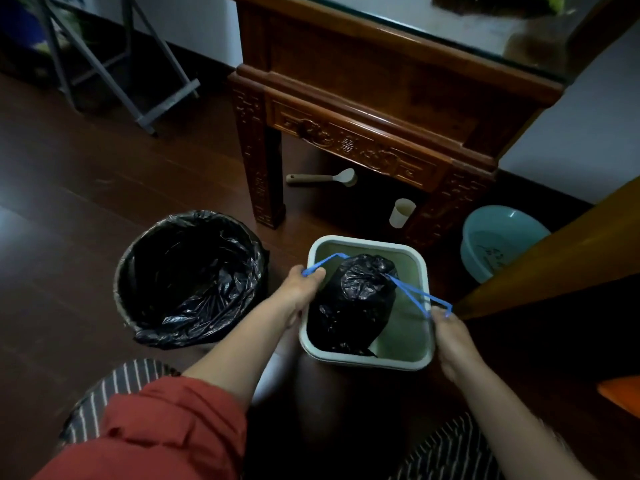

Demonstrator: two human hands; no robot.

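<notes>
A black rubbish bag (353, 303), gathered at its top, sits inside a square pale green bin (420, 261) on the floor. Two blue drawstring loops run out from the bag's neck. My left hand (301, 289) pinches the left blue loop (322, 263) at the bin's left rim. My right hand (450, 337) pinches the right blue loop (420, 296) over the bin's right rim. Both strings are pulled taut away from each other.
A round bin lined with an open black bag (190, 278) stands to the left. A carved wooden table (363, 133) is behind, with a spoon (322, 177) and a paper cup (401, 212) on the floor beneath. A teal basin (498, 240) sits at right, a folding rack (104, 64) at back left.
</notes>
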